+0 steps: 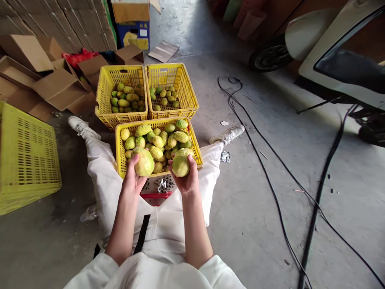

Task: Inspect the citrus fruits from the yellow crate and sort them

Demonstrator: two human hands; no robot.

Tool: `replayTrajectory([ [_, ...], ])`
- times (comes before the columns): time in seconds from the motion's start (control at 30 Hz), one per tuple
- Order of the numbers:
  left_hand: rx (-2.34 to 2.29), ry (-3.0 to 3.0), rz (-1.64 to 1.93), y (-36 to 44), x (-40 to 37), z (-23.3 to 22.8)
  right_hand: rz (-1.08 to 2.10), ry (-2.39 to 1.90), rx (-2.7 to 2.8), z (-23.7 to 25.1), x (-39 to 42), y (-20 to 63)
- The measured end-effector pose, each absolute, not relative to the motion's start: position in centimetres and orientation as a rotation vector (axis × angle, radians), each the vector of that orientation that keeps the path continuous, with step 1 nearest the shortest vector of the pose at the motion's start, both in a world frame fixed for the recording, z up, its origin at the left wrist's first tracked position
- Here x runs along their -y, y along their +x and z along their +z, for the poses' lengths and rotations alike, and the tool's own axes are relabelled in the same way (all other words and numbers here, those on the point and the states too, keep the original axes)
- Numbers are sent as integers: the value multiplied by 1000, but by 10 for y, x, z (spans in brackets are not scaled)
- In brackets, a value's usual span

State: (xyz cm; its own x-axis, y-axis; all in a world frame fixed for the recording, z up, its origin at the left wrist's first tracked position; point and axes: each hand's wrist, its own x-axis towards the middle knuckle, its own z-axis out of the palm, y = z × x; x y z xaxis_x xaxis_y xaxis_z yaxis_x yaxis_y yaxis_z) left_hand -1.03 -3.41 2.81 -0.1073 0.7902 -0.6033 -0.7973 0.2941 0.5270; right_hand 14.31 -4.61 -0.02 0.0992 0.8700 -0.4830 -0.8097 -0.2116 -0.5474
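Observation:
My left hand (134, 172) is closed around a round yellow-green fruit (144, 162) with a bumpy skin. A second fruit (181, 163), greener and also round, is gripped in my right hand (185, 176), thumb on its right side. The exact kind of fruit cannot be made out. Both hands hold their fruit above the near edge of a shallow yellow crate (120, 158) between my legs. Inside that crate lie several oval fruits (156, 152), from yellow to green, some wrinkled. My palms and most fingers are partly hidden behind the held fruits.
Behind stand two deeper yellow crates, left (104, 82) and right (183, 82), each with several fruits. Another yellow crate (30, 156) is at far left, near cardboard boxes (60, 86). Black cables (267, 176) cross the floor at right, by a parked scooter (315, 52).

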Motion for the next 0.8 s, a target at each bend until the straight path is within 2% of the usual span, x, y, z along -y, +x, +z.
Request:
replayTrajectory([
  [0.43, -943, -47, 1124, -4, 34, 29, 1549, -919, 125, 7, 47, 139],
  [0.8, -854, -126, 1293, -5, 34, 31, 1522, -909, 209, 17, 47, 132],
])
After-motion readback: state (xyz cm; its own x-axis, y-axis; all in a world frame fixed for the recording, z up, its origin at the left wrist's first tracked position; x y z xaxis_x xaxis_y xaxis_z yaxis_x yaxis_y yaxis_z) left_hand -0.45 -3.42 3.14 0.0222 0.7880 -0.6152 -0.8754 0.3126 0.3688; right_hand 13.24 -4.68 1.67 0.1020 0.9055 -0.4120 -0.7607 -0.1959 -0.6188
